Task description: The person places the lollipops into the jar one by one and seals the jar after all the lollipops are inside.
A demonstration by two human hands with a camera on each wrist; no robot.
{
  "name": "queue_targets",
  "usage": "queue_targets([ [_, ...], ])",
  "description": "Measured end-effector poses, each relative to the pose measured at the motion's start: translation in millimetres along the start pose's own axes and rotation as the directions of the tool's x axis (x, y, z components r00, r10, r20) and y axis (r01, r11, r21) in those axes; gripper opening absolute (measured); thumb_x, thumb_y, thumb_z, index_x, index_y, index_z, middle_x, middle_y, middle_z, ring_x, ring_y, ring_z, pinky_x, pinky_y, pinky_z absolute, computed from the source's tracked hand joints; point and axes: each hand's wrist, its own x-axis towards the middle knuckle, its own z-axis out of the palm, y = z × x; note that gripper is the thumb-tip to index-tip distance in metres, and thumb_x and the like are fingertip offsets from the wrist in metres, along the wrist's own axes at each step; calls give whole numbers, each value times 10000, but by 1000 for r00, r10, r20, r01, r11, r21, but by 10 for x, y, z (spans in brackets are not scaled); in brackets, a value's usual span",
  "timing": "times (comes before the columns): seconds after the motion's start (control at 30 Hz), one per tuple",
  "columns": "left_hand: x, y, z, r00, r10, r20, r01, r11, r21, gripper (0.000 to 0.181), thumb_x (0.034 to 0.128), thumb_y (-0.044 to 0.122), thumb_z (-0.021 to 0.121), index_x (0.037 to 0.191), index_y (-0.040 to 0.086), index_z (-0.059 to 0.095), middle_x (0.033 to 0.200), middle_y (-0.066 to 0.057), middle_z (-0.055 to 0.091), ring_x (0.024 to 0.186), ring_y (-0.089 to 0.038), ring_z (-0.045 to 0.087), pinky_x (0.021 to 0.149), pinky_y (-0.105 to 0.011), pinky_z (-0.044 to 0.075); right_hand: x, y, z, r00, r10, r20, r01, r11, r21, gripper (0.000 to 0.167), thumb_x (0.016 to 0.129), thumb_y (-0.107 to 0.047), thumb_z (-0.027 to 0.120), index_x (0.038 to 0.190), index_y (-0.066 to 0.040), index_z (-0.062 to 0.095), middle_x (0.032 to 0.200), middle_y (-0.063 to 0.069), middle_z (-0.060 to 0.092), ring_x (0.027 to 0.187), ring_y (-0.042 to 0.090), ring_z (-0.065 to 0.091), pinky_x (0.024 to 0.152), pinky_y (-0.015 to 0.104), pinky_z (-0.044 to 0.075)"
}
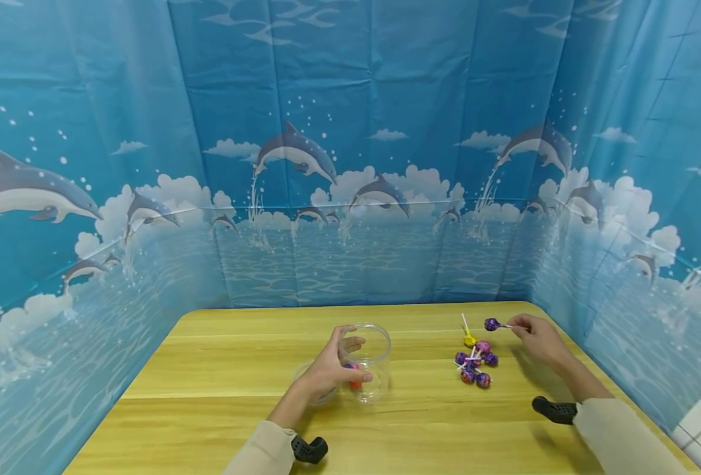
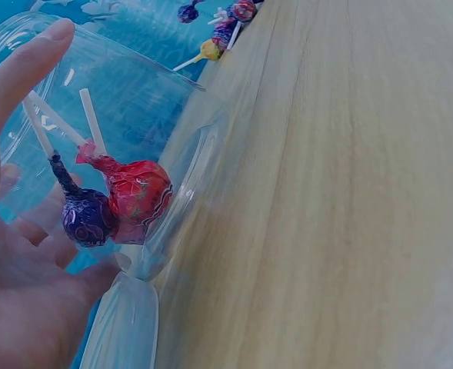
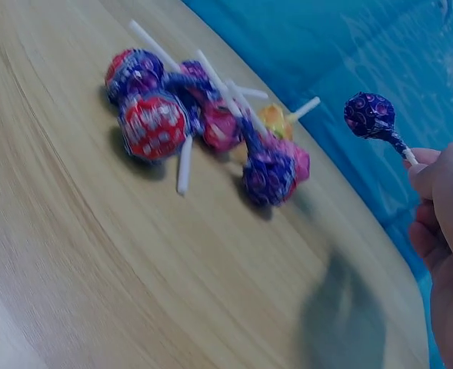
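A clear plastic jar [image 1: 376, 369] stands mid-table, my left hand [image 1: 331, 366] curled round its left side. In the left wrist view, a red lollipop [image 2: 140, 192] and a purple one [image 2: 88, 217] lie inside the jar, sticks toward its mouth, with my left hand [image 2: 26, 254] gripping it. At the right, my right hand [image 1: 537, 336] pinches the stick of a purple lollipop [image 1: 492, 324], its head pointing left. The right wrist view shows this purple lollipop [image 3: 369, 115] raised in my right hand [image 3: 449, 223], apart from the pile of lollipops [image 3: 155, 125].
Several wrapped lollipops [image 1: 473, 363] lie in a loose pile on the wooden table [image 1: 208, 369], left of my right hand. A yellow lollipop [image 1: 469, 339] lies at the pile's back. Behind the left hand's wrist is a round clear lid [image 1: 324, 398]. A blue dolphin curtain [image 1: 326, 264] hangs behind.
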Motion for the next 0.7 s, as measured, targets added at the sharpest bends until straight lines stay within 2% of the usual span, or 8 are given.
queue_targets([
  [0.37,1,2,-10,1000,7,10,-7,1000,-10,939,866,88,854,1591,125,260,1515,-150,476,1430,-336,426,1110,-556,387,156,-280,140,999,-29,26,28,998,48,275,1114,-121,474,1221,82,627,1103,203,648,962,369,594,705,410,492],
  [0.5,2,-3,-8,1000,5,12,-4,1000,-10,932,864,94,856,1588,146,271,1524,-159,468,1435,-333,419,1113,-556,382,194,-430,190,998,-60,24,59,997,55,233,1104,-90,490,1185,66,643,1067,163,658,930,338,589,703,401,483],
  [0.7,-2,2,-8,1000,6,16,-6,1000,-18,924,866,86,852,1585,167,278,1530,-186,451,1441,-349,407,1109,-551,390,225,-648,244,994,-109,33,106,991,83,209,1108,-102,494,1167,27,647,1095,151,654,965,304,611,767,430,503],
])
